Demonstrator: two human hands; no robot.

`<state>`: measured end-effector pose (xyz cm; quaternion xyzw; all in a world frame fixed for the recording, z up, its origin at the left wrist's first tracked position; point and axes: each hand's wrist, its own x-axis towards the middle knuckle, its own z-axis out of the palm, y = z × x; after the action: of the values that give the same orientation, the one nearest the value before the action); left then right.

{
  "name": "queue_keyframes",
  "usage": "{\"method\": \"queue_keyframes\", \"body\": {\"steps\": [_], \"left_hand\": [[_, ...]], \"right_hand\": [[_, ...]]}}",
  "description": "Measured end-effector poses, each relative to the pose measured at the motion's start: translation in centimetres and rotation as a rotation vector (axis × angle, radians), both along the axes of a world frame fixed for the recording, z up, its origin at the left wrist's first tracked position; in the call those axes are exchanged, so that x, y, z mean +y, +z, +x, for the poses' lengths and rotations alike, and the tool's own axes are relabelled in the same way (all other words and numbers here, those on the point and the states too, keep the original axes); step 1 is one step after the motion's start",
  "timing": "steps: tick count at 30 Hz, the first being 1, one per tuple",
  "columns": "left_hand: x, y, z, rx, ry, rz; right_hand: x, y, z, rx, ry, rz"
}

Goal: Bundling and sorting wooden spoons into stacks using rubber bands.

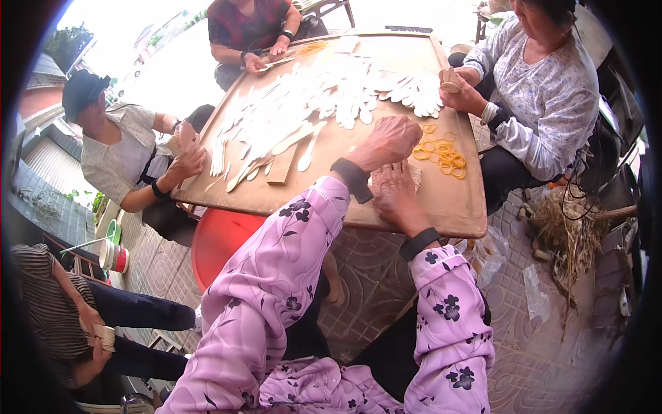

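OK, two hands on the job, one table (452, 210). Left hand (387, 143): one fist, fingers curled closed; can't tell from where I stand if anything's inside. Right hand (396, 193): laid on one pale wooden bundle (416, 174) near the table's near edge, mostly covered, so piece count and firmness of grip can't be told. One dark wristband per arm: left wristband (353, 179), right wristband (419, 243). Spoon heap (331, 83): one big spread mid-table, dozens, overlapped past counting. One wooden block (281, 169) at its near side, one loose spoon (308, 153) just right of that. Yellow rubber bands: two groups, near group (448, 159) right of the hands, far group (312, 48) at the far edge. Four co-workers: three at the table, far person (238, 27), left person (124, 148) and right person (545, 103), plus a striped-shirt person (45, 297) lower left. Left, right and striped-shirt each hold one wooden bunch. One red tub (219, 241), partly under the table.
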<state>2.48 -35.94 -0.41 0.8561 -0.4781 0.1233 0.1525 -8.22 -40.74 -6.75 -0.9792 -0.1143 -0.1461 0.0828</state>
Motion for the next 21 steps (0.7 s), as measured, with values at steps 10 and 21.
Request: {"method": "queue_keyframes", "body": {"steps": [10, 21], "left_hand": [[-2.3, -2.6, 1.4, 0.001, 0.012, 0.125], [2.8, 1.3, 1.7, 0.815, 0.162, -0.416]], "right_hand": [[-0.6, -0.9, 0.5, 0.016, 0.023, 0.055], [0.3, -0.9, 0.8, -0.052, 0.005, 0.107]]}}
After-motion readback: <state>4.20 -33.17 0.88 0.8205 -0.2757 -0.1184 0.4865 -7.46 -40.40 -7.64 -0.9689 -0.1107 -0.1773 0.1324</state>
